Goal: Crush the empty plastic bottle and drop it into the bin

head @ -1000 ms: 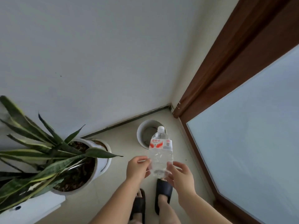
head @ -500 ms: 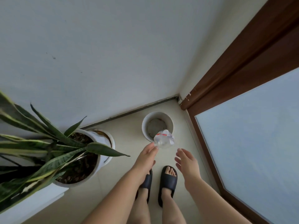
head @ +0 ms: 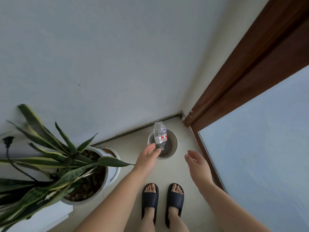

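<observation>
The clear plastic bottle (head: 160, 135) with a red and white label is crushed flat. It stands cap end down over the small round white bin (head: 176, 144) in the floor corner. My left hand (head: 148, 157) pinches the bottle's neck with its fingertips, just at the bin's near left rim. My right hand (head: 197, 163) hovers to the right of the bin, fingers apart and holding nothing. The bin's inside looks dark; I cannot make out its contents.
A snake plant in a white pot (head: 114, 166) stands to the left, its leaves reaching toward my left arm. A brown door frame (head: 234, 91) and frosted glass panel (head: 260, 148) close off the right. My feet in black slippers (head: 163, 201) stand behind the bin. A black plug (head: 7, 141) hangs far left.
The bottle went from whole and held in both hands to crushed and held by the left hand alone over the bin. The right hand let go and moved right.
</observation>
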Tool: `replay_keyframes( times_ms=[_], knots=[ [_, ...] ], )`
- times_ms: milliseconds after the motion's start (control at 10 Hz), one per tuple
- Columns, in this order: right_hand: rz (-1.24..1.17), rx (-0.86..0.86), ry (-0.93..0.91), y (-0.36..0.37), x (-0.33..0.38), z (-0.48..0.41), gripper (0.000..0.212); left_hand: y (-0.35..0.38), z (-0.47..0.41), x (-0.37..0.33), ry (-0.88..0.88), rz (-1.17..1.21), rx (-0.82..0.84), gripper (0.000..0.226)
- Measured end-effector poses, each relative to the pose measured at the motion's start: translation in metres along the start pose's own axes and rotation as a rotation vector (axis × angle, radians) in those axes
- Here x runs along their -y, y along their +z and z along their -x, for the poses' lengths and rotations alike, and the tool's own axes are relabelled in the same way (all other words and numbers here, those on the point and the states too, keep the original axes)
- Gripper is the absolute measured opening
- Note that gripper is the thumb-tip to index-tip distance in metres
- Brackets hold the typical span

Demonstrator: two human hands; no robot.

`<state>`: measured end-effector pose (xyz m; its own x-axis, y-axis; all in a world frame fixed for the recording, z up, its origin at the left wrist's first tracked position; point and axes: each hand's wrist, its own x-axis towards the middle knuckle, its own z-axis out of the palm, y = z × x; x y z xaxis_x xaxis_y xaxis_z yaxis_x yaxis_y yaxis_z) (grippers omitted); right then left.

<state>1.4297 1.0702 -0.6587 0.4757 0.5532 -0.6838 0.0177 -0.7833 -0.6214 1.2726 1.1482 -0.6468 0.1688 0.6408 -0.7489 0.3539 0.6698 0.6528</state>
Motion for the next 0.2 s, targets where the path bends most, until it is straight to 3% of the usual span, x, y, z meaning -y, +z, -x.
replay_keyframes(
  times_ms=[200],
  knots=[
    [0.251,-0.140,-0.353,-0.040,0.069,0.024,0.039,-0.023,0.038,-0.079,0.263,-0.275,-0.062,0.049]
  ],
)
